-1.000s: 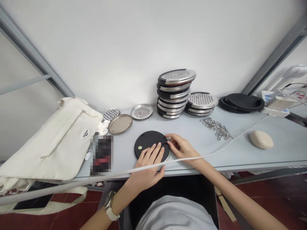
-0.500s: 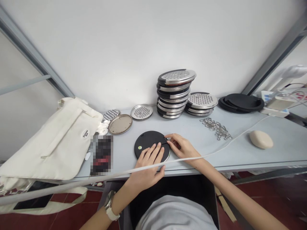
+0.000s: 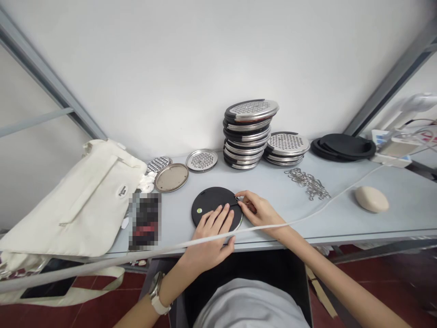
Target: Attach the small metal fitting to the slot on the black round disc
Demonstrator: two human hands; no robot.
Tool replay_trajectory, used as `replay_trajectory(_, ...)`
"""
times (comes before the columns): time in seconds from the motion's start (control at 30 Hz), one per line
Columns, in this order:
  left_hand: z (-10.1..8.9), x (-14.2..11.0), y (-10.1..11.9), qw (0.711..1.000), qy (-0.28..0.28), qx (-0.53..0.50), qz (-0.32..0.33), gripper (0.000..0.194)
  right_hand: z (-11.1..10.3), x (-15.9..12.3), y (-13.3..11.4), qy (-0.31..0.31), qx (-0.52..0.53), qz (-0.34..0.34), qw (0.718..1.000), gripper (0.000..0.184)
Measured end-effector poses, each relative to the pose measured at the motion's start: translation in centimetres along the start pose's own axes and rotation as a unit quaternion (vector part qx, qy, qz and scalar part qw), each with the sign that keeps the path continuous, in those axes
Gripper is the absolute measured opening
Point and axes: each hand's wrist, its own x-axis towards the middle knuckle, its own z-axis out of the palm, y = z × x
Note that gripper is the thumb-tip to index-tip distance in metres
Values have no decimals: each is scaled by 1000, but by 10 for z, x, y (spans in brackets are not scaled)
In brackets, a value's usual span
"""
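Note:
A round black disc with a small green-and-white sticker lies on the table near its front edge. Pressed flat on the disc is my left hand, its fingers stretched out across the lower right part. At the disc's right edge, the thumb and forefinger of my right hand pinch a small metal clip, only a bit of which shows. To the right lies a loose pile of bent metal clips.
Behind stand a tall stack and a short stack of steel grater discs with black rims. Black discs, a beige oval object and a cream bag flank them. A white cable crosses low in front.

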Motion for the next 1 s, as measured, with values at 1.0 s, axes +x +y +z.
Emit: replay_trajectory(1.0,0,1,0,1000,17,1,0,55,-2,0,-2,30,-1,6,1000,18)
